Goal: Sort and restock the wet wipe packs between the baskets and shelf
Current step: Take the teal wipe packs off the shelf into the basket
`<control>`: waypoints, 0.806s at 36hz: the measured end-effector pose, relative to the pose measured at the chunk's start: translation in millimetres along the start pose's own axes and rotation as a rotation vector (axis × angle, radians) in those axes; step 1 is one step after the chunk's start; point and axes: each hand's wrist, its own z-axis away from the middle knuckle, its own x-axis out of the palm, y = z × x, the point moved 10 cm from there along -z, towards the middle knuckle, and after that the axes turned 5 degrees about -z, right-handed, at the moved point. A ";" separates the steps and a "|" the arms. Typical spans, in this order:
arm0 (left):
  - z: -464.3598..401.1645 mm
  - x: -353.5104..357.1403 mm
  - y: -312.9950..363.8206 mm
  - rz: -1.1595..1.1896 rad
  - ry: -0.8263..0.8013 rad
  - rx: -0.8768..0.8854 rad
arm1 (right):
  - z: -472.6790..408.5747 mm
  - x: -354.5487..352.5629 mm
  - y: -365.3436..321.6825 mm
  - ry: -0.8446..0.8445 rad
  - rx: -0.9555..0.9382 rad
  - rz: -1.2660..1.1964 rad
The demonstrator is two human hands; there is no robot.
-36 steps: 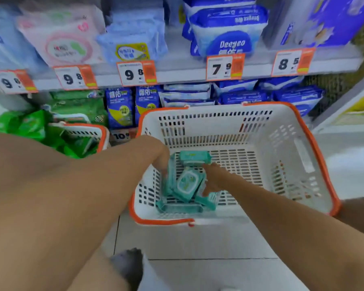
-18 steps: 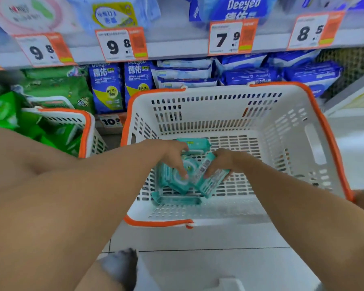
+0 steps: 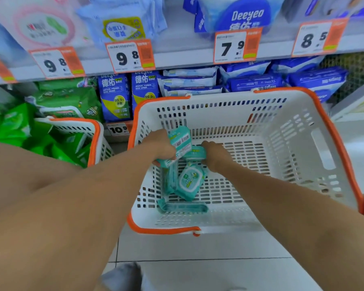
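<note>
A white basket with an orange rim stands on the floor in front of the shelf. Several teal wet wipe packs lie in its left part. My left hand grips one teal pack, lifted and tilted, barcode side up. My right hand holds another teal pack just beside it, fingers curled over its end. Below them a pack with a white lid label leans on others, and one pack lies flat near the basket's front wall.
A second white and orange basket at the left holds green packs. The lower shelf carries green, blue and white wipe packs. Price tags line the upper shelf edge. Tiled floor lies in front.
My left hand has lifted a teal pack up out of the pile, turning its barcode side up. My right hand has shifted onto another pack further back. The camera moved closer.
</note>
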 end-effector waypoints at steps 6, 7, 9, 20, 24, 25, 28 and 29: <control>5.6 -42.0 28.9 -0.234 0.295 0.285 | 22.5 -20.6 34.4 -0.122 0.358 -0.812; 12.5 -51.2 40.5 -0.289 0.371 0.386 | 34.8 -30.6 38.9 -0.136 0.402 -1.015; 30.1 -65.0 66.3 -0.361 0.474 0.586 | 57.4 -60.2 42.5 -0.138 0.393 -1.325; 159.6 -186.2 146.2 0.184 0.975 1.072 | 151.9 -257.5 -38.4 -0.144 -0.394 -1.872; 228.7 -239.5 155.2 0.305 1.210 1.158 | 186.4 -321.8 -74.0 -0.176 -0.521 -1.831; 238.4 -251.8 155.5 0.323 1.228 1.119 | 194.2 -333.4 -83.8 -0.202 -0.526 -1.818; 273.9 -275.7 159.3 0.357 1.282 1.128 | 216.0 -365.9 -109.4 -0.231 -0.557 -1.789; 283.2 -280.9 161.6 0.390 1.279 1.179 | 221.8 -375.6 -115.5 -0.220 -0.565 -1.779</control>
